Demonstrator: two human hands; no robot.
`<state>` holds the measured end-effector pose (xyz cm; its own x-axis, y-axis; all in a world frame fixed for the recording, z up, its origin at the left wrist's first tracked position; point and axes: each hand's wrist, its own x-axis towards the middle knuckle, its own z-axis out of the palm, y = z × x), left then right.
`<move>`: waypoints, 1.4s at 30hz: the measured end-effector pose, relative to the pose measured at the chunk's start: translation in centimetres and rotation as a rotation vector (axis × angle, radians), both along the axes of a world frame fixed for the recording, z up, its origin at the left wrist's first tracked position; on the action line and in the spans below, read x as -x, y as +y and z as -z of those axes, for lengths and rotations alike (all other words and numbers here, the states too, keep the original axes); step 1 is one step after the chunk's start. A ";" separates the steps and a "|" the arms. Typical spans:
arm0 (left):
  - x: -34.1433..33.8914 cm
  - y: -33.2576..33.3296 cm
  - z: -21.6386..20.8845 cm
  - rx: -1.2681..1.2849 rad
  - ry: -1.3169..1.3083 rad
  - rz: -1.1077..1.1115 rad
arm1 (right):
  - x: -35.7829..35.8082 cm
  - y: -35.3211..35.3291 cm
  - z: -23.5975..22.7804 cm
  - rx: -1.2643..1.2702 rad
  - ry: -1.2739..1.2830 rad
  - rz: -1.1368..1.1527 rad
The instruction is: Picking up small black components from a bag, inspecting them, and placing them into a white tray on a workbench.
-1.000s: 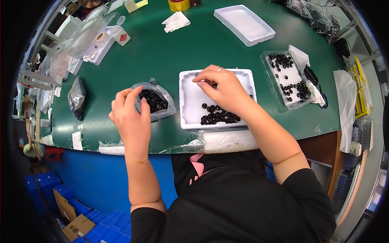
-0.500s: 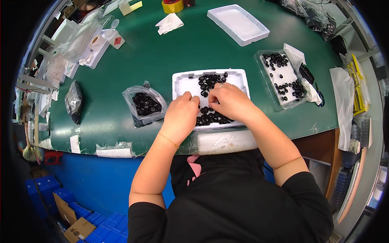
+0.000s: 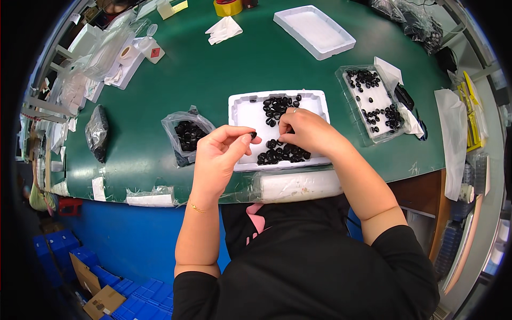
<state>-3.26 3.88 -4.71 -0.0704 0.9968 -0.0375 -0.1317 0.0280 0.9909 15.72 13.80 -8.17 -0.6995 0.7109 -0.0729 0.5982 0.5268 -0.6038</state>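
Observation:
A white foam tray [image 3: 245, 113] lies in front of me, with loose small round black parts [image 3: 282, 153] in a far and a near cluster. Over the tray's left edge, my left hand [image 3: 216, 157] is turned up and pinches one small black part [image 3: 253, 135] between thumb and forefinger. My right hand [image 3: 309, 131] reaches into the tray from the right, its fingers bent together beside the near cluster. Whatever those fingertips hold, if anything, is hidden. Just left of my left hand stands an open plastic bag [image 3: 169, 128] full of similar black parts.
To the right, a clear tray [image 3: 360, 102] holds more black parts on a white liner. An empty-looking white tray [image 3: 314, 32] and a white glove [image 3: 224, 30] lie at the back. A filled bag [image 3: 97, 133] rests far left. Wrapped padding [image 3: 298, 185] lines the table edge.
My left hand has lifted from the tray, moved left and turned up, now showing a black part in its pinch. My right hand has shifted slightly right and stays in the tray.

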 end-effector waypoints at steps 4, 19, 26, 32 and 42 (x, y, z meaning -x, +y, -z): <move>1.2 -0.4 0.5 -0.052 -0.360 0.041 | -0.2 0.3 -0.2 0.094 0.010 -0.037; -1.6 -1.8 -1.5 -0.034 -0.097 0.000 | -1.2 -1.4 -2.0 0.206 0.492 0.129; -2.9 -3.2 -4.0 -0.174 -0.002 -0.074 | -0.3 -5.8 -7.5 0.582 0.968 0.087; -3.0 -4.1 -4.8 -0.264 -0.016 -0.087 | -0.2 -7.1 -8.6 0.512 1.044 -0.015; -3.0 -4.3 -4.6 -0.306 -0.040 -0.078 | 0.0 -7.2 -8.6 0.530 1.075 -0.014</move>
<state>-0.31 -0.40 -0.16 -0.1518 0.9538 0.2593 -0.1606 -0.2826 0.9457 15.71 6.62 0.43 -0.5891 0.7609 0.2720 -0.3495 0.0636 -0.9348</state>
